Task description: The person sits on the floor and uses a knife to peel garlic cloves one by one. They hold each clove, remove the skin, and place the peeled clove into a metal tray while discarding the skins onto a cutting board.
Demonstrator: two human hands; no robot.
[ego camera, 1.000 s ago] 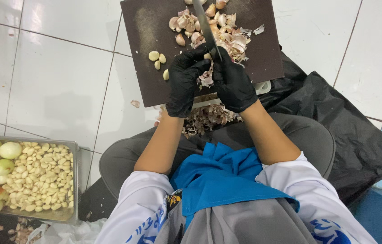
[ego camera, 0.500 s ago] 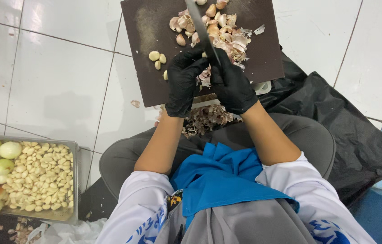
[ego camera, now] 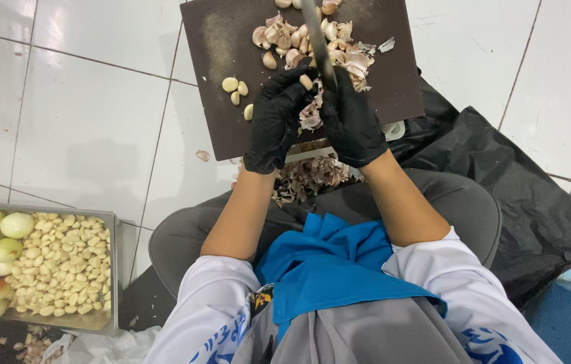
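Head view: left hand [ego camera: 277, 120] pinches a garlic clove [ego camera: 306, 81] over the cutting board [ego camera: 224, 128]; right hand [ego camera: 353, 118] grips the knife [ego camera: 318, 40]. Four peeled cloves [ego camera: 238, 91] on board's left, unpeeled pile [ego camera: 305, 37] at its top remains.

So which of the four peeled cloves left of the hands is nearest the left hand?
The lowest clove, just beside the gloved left hand; the other three lie higher up.

Single head-worn view, looking straight down over the seated person's chest and lap at the dark cutting board [ego camera: 231, 47] on white floor tiles [ego camera: 90, 114] (close range, steel tray [ego camera: 115, 269] at the lower-left edge).
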